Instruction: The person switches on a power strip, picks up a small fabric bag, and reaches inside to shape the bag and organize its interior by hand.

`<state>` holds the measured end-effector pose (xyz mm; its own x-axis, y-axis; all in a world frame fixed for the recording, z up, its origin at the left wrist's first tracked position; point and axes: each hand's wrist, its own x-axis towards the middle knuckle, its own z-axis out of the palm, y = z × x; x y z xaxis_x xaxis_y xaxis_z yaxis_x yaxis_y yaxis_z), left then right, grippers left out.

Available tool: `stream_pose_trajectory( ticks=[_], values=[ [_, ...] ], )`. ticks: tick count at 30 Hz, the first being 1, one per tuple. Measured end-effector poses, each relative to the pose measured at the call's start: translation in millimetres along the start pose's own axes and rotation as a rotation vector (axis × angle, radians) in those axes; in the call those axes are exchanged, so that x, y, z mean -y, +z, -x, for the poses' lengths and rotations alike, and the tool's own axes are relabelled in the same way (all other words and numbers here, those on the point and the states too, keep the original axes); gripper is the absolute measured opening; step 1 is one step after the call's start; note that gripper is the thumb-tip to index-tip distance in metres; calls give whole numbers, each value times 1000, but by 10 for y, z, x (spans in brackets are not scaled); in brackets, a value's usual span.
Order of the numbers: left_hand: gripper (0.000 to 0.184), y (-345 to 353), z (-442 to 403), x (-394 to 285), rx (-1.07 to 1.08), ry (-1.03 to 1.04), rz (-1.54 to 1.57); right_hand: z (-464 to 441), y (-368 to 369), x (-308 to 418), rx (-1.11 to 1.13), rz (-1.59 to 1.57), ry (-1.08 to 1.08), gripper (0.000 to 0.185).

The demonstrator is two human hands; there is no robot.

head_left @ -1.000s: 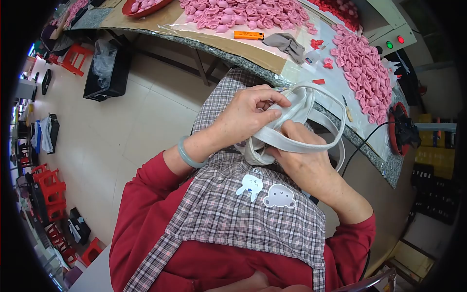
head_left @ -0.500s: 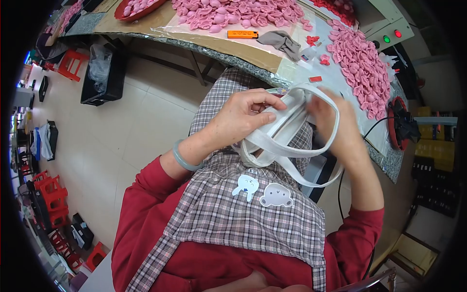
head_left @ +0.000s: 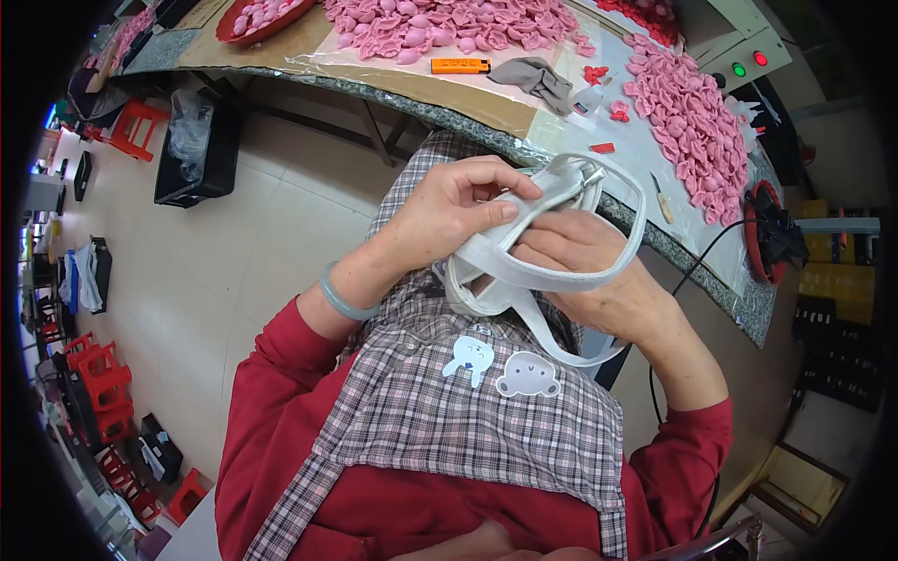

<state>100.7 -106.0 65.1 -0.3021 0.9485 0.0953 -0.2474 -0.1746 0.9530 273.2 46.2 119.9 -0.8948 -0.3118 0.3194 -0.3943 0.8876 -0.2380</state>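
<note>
A small white handbag [head_left: 552, 194] with two loop handles rests on my lap, its zipped top open. My left hand [head_left: 444, 208] is closed on the near left rim of the bag, thumb and fingers pinching the edge. My right hand [head_left: 594, 266] reaches through a handle [head_left: 642, 210] into the opening. Its fingers bend down inside, and the fingertips are hidden, so I cannot see what they touch. The metal zip end [head_left: 595, 175] shows at the bag's far end.
On the worktable lie heaps of pink petal-like pieces [head_left: 687, 131], an orange box cutter [head_left: 460, 66], a grey cloth [head_left: 533, 79] and a small knife [head_left: 662, 198]. A machine with lit buttons [head_left: 739, 70] stands back right. A black bin [head_left: 201, 178] sits on the floor.
My right hand has moved down and left from the zip end, into the bag's opening. My left hand keeps its hold. The knife on the table has come into sight.
</note>
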Motion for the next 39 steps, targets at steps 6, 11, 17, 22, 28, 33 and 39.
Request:
stream_pose_trajectory(
  ticks=[6,11,17,22,28,33,39],
  values=[
    [18,-176,-134,-227,-74,165,-275,103,-172,286,391,-92,101,8],
    [13,-158,-159,-196,-78,115,-439,104,-185,438,412,18,87,10],
    [14,-143,-110,-89,5,33,-476,232,-35,496,436,32,136,33],
    [23,-20,49,-24,-225,198,-529,236,-14,418,374,-31,174,55],
    [27,331,228,-64,-212,335,-958,188,119,322,426,-308,333,35],
    [21,243,43,70,-189,380,-830,24,-90,406,285,-727,647,30],
    [21,241,-148,48,21,487,-934,269,315,71,93,-476,333,22]
  ],
)
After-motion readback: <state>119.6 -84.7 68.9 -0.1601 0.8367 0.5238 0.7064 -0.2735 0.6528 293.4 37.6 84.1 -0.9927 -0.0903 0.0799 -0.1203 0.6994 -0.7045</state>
